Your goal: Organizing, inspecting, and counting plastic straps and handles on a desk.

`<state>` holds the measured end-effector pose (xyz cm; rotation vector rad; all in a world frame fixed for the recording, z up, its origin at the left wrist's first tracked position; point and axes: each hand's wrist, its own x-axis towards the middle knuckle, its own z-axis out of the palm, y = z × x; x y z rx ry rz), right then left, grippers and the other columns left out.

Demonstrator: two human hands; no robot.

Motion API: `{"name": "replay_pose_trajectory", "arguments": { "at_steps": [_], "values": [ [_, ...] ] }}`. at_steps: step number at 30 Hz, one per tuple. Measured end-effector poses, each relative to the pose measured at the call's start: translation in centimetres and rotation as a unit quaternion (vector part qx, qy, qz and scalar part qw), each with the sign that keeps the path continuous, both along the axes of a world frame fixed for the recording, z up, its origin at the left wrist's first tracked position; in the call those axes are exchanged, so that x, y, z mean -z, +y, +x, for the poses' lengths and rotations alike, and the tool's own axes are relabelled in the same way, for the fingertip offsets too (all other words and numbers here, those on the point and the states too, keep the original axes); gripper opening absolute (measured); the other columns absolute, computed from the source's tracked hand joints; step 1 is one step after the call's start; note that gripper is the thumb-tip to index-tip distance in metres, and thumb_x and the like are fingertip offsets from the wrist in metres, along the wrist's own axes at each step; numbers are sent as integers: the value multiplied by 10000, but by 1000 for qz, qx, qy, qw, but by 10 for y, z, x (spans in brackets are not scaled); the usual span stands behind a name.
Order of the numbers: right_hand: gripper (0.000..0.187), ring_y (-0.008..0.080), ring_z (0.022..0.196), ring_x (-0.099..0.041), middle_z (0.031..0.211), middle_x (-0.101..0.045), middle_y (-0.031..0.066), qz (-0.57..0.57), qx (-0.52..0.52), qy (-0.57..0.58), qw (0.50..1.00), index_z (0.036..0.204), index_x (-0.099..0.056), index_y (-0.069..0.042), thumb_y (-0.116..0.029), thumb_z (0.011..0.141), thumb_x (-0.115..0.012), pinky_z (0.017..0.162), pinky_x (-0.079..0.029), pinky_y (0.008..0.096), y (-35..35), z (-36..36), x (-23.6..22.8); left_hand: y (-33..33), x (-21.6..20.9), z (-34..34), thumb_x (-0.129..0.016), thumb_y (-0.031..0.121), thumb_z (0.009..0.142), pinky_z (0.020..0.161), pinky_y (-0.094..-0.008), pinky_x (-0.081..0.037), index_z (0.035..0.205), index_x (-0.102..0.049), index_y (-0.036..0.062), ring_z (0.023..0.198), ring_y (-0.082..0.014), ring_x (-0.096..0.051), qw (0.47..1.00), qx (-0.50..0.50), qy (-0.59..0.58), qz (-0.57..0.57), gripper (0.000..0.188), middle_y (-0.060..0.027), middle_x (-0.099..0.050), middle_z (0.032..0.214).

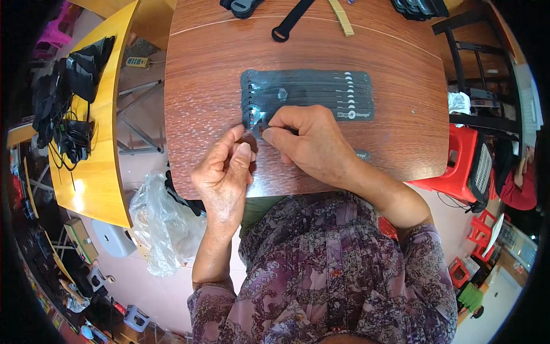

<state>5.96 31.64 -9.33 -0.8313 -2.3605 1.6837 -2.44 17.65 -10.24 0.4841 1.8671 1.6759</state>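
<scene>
Several black cable straps (309, 86) lie side by side in a neat overlapping row on the brown wooden table (401, 137), their looped ends toward the left. Below the row, my right hand (312, 137) pinches the left end of another black cable strap (362, 155); its printed right end shows beyond my wrist, and the middle is hidden under the hand. My left hand (223, 163) is close by, fingers curled, with thumb and index fingertips apart. The index tip is beside the strap's end; whether it touches cannot be made out.
Loose black straps (281, 34) and a tan strip (342, 18) lie at the table's far edge, with a black bundle (421, 8) far right. Left stands a yellow table (106, 166) piled with black straps; a plastic bag (163, 223) sits below. Red stools (458, 157) stand right.
</scene>
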Motion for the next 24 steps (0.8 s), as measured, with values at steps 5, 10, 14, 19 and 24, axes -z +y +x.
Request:
{"name": "replay_pose_trajectory", "arguments": {
  "at_steps": [5,10,14,19,24],
  "values": [
    [152,93,501,-542,557,-573,61,7,-13,16,1000,741,-600,31,-99,821,-602,456,-410,259,-1,-7,0,4,-2,-3,-594,26,872,449,-164,-385,1080,-618,-42,533,-28,-467,999,8,-34,-29,220,1,-574,707],
    [138,90,526,-544,587,-584,73,-25,-22,-6,999,782,-599,36,-97,818,-603,465,-418,264,-2,-9,1,6,-8,-7,-600,22,864,459,-170,-388,959,-632,-39,540,-27,-466,998,6,-39,-57,117,12,-565,687],
    [134,95,549,-548,620,-597,87,-22,6,-13,1000,827,-600,33,-99,807,-618,480,-425,267,-4,-12,5,9,4,-8,-639,9,821,511,-225,-450,849,-626,-35,564,-71,-531,990,1,87,-112,54,-26,-591,677],
    [138,124,550,-560,645,-610,98,54,19,-1,998,836,-600,30,-95,792,-639,491,-431,271,-6,-14,7,11,8,-10,-667,-6,770,547,-265,-470,825,-627,-31,580,-120,-576,967,7,221,-128,73,-96,-610,680],
    [118,133,553,-573,650,-616,101,52,4,-2,999,829,-598,29,-79,796,-634,499,-438,270,-4,-15,6,10,6,-13,-660,-19,763,548,-265,-468,818,-627,-29,585,-132,-590,979,-1,132,-152,65,-109,-620,693]
  ]
}}
